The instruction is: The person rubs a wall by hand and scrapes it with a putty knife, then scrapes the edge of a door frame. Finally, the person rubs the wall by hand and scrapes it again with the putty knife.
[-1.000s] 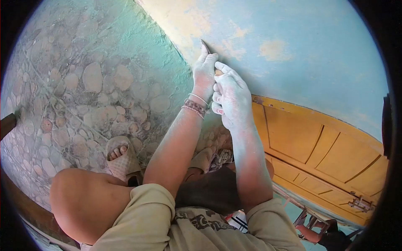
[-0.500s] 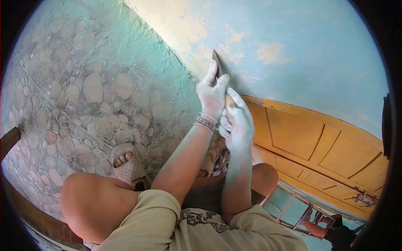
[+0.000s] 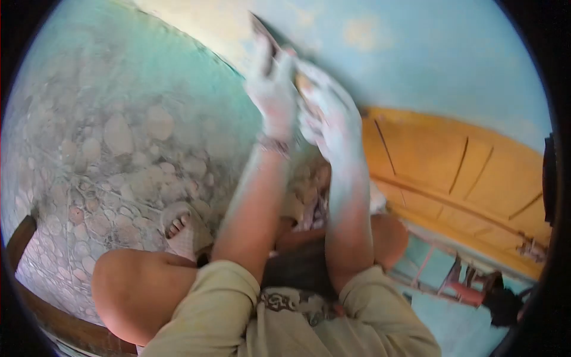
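A scraper, its dark flat blade [image 3: 266, 37] angled against the painted wall [image 3: 428, 65], is held in both of my dust-whitened hands. My right hand [image 3: 333, 116] is wrapped round its yellowish handle [image 3: 306, 88]. Further up, my left hand [image 3: 270, 92] grips the blade, fingers stretched along it and thumb pressed on its side. Both hands are smeared by motion. Light patches show through the blue paint around the blade tip.
To the right is a yellow panelled wooden door [image 3: 440, 154] with a metal bolt [image 3: 531, 247]. A dusty floor with stone-like shapes [image 3: 119, 160] spreads on the left. Lower right, another person's leg [image 3: 467, 294] shows by a ladder-like frame [image 3: 423, 268].
Both hands and the scraper have moved up and to the left along the wall, arms stretched further. The view has shifted slightly.
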The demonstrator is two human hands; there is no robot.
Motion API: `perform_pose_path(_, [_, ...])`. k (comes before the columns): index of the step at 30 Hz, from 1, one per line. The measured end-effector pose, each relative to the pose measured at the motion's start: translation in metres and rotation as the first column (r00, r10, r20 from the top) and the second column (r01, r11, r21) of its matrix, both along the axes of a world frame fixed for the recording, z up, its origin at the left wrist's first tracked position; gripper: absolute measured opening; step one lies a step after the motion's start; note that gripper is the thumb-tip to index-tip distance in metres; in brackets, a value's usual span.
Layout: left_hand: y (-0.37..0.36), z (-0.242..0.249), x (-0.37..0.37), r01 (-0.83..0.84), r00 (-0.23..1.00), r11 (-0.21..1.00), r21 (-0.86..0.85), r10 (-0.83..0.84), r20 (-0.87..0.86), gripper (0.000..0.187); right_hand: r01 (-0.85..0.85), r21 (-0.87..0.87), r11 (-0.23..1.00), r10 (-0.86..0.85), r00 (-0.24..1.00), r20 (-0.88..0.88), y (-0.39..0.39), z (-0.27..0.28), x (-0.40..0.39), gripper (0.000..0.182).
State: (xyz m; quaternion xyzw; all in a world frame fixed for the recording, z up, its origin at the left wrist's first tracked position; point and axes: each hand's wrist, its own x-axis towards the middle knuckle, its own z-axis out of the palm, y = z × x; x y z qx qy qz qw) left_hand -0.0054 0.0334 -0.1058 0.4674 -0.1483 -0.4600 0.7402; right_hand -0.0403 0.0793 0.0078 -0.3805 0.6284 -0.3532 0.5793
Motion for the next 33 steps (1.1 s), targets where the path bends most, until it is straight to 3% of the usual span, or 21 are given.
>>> perform_pose_path(1, [-0.001, -0.017, -0.001, -0.007, 0.983, 1.000, -0.012, 0.009, 0.183, 0.040, -0.058, -0.046, 0.997, 0.056, 0.997, -0.054, -0.002, 0.001, 0.005, 0.039])
perform_pose_path(2, [0.002, 0.002, 0.012, 0.025, 0.997, 0.998, -0.054, -0.029, -0.068, 0.031, -0.119, -0.090, 0.989, 0.109, 0.988, -0.113, -0.006, -0.002, 0.009, 0.040])
perform_pose_path(3, [-0.005, -0.024, 0.018, -0.025, 0.866, 0.976, -0.215, 0.128, 0.483, 0.029, -0.203, -0.244, 0.948, 0.125, 0.944, -0.304, -0.009, -0.009, 0.014, 0.034])
perform_pose_path(4, [0.012, -0.002, 0.010, -0.172, 0.740, 0.968, -0.185, 0.251, 0.624, 0.032, -0.319, -0.358, 0.878, 0.114, 0.864, -0.491, -0.007, -0.017, 0.020, 0.028])
perform_pose_path(5, [0.028, 0.031, 0.014, -0.325, 0.564, 0.925, -0.194, 0.355, 0.745, 0.036, -0.294, -0.411, 0.863, -0.036, 0.776, -0.630, -0.001, -0.027, 0.037, 0.026])
perform_pose_path(6, [0.045, 0.055, 0.022, -0.222, 0.636, 0.971, -0.084, 0.210, 0.742, 0.032, -0.287, -0.464, 0.838, -0.181, 0.655, -0.733, 0.004, -0.036, 0.051, 0.024])
perform_pose_path(8, [0.081, 0.094, 0.047, -0.010, 0.701, 0.990, 0.138, -0.091, 0.708, 0.027, -0.374, -0.423, 0.825, -0.121, 0.614, -0.780, 0.019, -0.042, 0.063, 0.031])
perform_pose_path(10, [0.081, 0.092, 0.048, -0.026, 0.589, 0.937, 0.349, -0.268, 0.763, 0.026, -0.410, -0.327, 0.852, 0.009, 0.634, -0.773, 0.018, -0.046, 0.068, 0.026])
perform_pose_path(11, [0.077, 0.085, 0.048, -0.047, 0.565, 0.919, 0.391, -0.298, 0.769, 0.026, -0.431, -0.275, 0.860, 0.078, 0.642, -0.763, 0.017, -0.046, 0.068, 0.024])
perform_pose_path(14, [0.065, 0.065, 0.046, -0.064, 0.607, 0.940, 0.335, -0.230, 0.760, 0.024, -0.356, -0.223, 0.908, 0.062, 0.639, -0.767, 0.010, -0.046, 0.069, 0.030])
perform_pose_path(17, [0.057, 0.050, 0.044, -0.040, 0.687, 0.963, 0.267, -0.167, 0.707, 0.023, -0.384, -0.229, 0.895, 0.033, 0.567, -0.823, 0.007, -0.050, 0.068, 0.029])
perform_pose_path(19, [0.052, 0.041, 0.043, -0.013, 0.759, 0.976, 0.218, -0.133, 0.638, 0.022, -0.491, -0.206, 0.846, 0.080, 0.500, -0.863, 0.001, -0.051, 0.064, 0.026])
perform_pose_path(23, [0.044, 0.019, 0.043, 0.049, 0.929, 0.993, 0.108, -0.085, 0.361, 0.021, -0.602, -0.258, 0.756, 0.057, 0.454, -0.889, 0.001, -0.051, 0.057, 0.029])
perform_pose_path(26, [0.035, 0.002, 0.039, 0.088, 0.993, 0.996, 0.017, -0.089, 0.077, 0.021, -0.697, -0.141, 0.703, 0.064, 0.260, -0.964, -0.002, -0.062, 0.047, 0.028])
perform_pose_path(29, [0.028, -0.009, 0.026, 0.105, 0.982, 0.992, -0.067, -0.114, -0.152, 0.021, -0.875, -0.001, 0.485, 0.045, 0.026, -0.999, 0.001, -0.030, 0.029, 0.026])
perform_pose_path(33, [0.017, -0.031, 0.011, 0.103, 0.913, 0.989, -0.106, -0.137, -0.385, 0.022, -0.840, -0.057, 0.540, 0.133, 0.152, -0.979, 0.004, -0.015, 0.022, 0.026])
